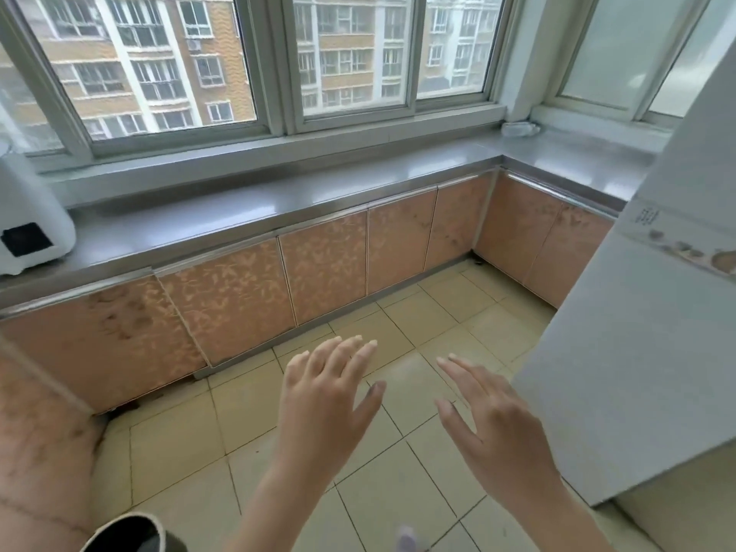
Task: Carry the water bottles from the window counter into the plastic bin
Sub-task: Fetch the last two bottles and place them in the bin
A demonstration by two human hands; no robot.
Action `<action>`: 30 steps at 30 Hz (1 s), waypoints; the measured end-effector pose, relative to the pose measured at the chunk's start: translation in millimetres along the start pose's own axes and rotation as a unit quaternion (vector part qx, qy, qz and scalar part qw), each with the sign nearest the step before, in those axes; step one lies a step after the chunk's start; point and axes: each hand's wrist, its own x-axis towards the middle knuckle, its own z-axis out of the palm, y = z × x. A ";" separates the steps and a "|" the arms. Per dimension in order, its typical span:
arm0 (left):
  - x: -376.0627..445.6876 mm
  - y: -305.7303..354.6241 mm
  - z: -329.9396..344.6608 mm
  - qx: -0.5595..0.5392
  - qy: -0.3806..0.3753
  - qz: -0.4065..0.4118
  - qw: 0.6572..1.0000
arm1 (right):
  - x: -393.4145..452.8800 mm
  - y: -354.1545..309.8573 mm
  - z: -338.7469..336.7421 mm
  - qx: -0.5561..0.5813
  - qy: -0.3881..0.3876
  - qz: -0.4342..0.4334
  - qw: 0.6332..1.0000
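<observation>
The grey window counter (302,193) runs under the windows and turns a corner at the right. No water bottle stands on the stretch I can see, and no plastic bin is in view. My left hand (326,396) and my right hand (490,424) are held out in front of me over the tiled floor, palms down, fingers spread, both holding nothing. They hang well below and short of the counter.
A white appliance (28,225) sits on the counter at the far left. A small crumpled pale object (519,129) lies in the sill corner. A tall white fridge (653,312) stands at the right. Orange patterned cabinet doors (322,268) line the counter's front. A dark round rim (127,535) shows at bottom left.
</observation>
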 end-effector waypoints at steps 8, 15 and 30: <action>174.3 -8.1 92.6 0.000 -0.013 0.006 1.000 | 171.7 82.0 21.9 0.013 0.006 0.023 1.000; 309.2 -16.2 148.4 -0.003 -0.018 0.011 1.000 | 305.4 138.4 20.6 0.015 0.008 0.049 0.999; 581.2 -49.1 278.0 -0.059 -0.052 0.077 0.994 | 554.7 224.5 53.6 0.011 0.064 0.118 0.991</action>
